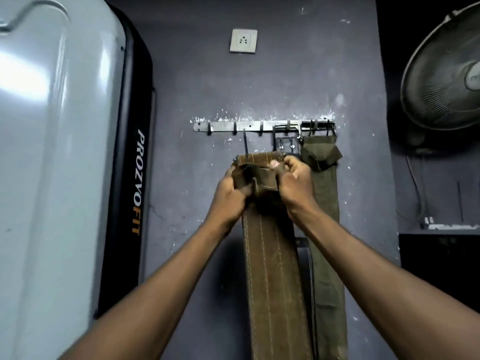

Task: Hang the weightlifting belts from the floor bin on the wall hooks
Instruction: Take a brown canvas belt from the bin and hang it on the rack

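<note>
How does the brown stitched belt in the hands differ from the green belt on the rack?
The brown stitched leather belt is gripped by the left hand and right hand, below the metal hook rack; the olive green fabric belt hangs there already. Brown shows pale stitch lines; green looks plain. Both hang downward.

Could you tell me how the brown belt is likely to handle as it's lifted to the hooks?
The brown belt hangs straight but folds near both hands, so probably stiff-ish yet bendable. Its wide, thick stitched strap suggests moderate weight.
</note>
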